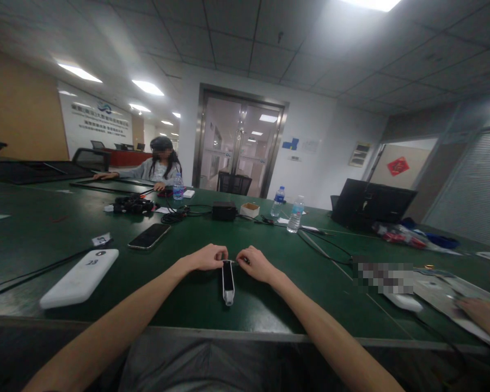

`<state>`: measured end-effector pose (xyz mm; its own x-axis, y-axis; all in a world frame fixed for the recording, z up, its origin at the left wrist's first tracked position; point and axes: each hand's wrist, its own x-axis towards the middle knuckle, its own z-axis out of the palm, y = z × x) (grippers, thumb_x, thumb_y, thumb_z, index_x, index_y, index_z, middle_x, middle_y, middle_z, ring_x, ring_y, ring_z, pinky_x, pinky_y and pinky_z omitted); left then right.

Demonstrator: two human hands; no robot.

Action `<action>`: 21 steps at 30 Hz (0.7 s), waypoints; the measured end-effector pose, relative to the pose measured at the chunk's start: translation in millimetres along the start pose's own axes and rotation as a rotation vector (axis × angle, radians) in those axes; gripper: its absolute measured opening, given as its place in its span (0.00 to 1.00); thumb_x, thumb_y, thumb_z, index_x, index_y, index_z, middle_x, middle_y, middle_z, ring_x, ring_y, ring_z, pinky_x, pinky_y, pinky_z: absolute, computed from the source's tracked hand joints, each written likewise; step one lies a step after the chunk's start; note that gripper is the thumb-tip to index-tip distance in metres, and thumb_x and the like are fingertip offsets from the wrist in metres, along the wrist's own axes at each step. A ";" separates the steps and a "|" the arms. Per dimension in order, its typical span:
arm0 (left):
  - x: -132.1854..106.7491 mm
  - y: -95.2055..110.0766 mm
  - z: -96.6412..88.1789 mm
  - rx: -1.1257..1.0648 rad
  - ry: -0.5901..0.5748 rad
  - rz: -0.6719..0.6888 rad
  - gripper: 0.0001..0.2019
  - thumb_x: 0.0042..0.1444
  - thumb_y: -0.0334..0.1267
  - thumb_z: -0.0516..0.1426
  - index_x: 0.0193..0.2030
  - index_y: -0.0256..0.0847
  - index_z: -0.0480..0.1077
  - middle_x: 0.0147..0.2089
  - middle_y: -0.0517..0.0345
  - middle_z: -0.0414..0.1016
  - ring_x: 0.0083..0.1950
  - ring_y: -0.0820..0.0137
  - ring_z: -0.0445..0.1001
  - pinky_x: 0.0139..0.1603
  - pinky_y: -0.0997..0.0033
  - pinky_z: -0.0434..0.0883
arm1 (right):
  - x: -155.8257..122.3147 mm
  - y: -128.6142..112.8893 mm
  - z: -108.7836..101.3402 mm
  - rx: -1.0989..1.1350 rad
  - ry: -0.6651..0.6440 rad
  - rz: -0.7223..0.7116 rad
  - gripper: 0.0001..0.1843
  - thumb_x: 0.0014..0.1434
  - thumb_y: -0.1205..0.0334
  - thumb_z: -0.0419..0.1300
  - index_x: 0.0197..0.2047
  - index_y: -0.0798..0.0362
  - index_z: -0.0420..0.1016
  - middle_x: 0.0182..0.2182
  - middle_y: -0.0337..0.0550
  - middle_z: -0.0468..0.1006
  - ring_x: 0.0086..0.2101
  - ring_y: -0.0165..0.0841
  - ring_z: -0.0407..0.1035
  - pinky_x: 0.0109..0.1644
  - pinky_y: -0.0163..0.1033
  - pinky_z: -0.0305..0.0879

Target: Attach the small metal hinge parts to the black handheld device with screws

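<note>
A narrow white object with a long black inner strip [227,277] lies on the green table in front of me, its white tapered end towards me. My left hand [207,257] is at its far left corner, thumb and fingers closed together on that end. Just right of the same far end, my right hand [256,264] is closed in a pinch. A small thin bit shows by its fingertips, too small to name. The exact contact of the fingers is partly hidden.
A white case [81,277] and a phone [149,236] lie to the left. Ahead are cables, a black box [224,210], a small open carton [250,210] and water bottles [296,215]. Another person [161,163] sits across the table; a co-worker's hand [484,316] is at far right.
</note>
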<state>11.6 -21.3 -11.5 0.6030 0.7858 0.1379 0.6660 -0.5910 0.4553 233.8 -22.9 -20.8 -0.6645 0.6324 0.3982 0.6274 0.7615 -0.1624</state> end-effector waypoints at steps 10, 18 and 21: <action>-0.9 -1.0 -0.2 -0.020 -0.009 0.002 0.19 0.53 0.52 0.54 0.40 0.38 0.69 0.26 0.63 0.66 0.25 0.75 0.63 0.25 0.77 0.58 | -0.1 -1.8 1.8 0.015 -0.009 0.018 0.08 0.61 0.68 0.53 0.37 0.54 0.74 0.33 0.42 0.76 0.35 0.32 0.64 0.41 0.36 0.58; -0.7 -0.9 0.9 -0.013 -0.001 -0.003 0.18 0.53 0.51 0.54 0.40 0.38 0.69 0.25 0.64 0.65 0.25 0.75 0.62 0.25 0.77 0.58 | -0.2 -2.7 3.1 0.007 0.000 0.031 0.09 0.60 0.68 0.53 0.37 0.54 0.74 0.33 0.43 0.76 0.35 0.32 0.64 0.42 0.37 0.59; -0.7 -0.3 1.2 -0.016 0.000 0.003 0.17 0.53 0.51 0.54 0.40 0.38 0.69 0.24 0.64 0.65 0.24 0.75 0.63 0.25 0.77 0.58 | 0.2 -3.8 3.5 0.000 0.001 0.042 0.09 0.61 0.68 0.53 0.37 0.55 0.75 0.33 0.43 0.76 0.36 0.33 0.65 0.43 0.37 0.59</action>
<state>11.5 -21.9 -12.8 0.6055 0.7836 0.1391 0.6566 -0.5906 0.4691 229.9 -25.2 -23.2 -0.6376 0.6634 0.3916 0.6547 0.7346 -0.1784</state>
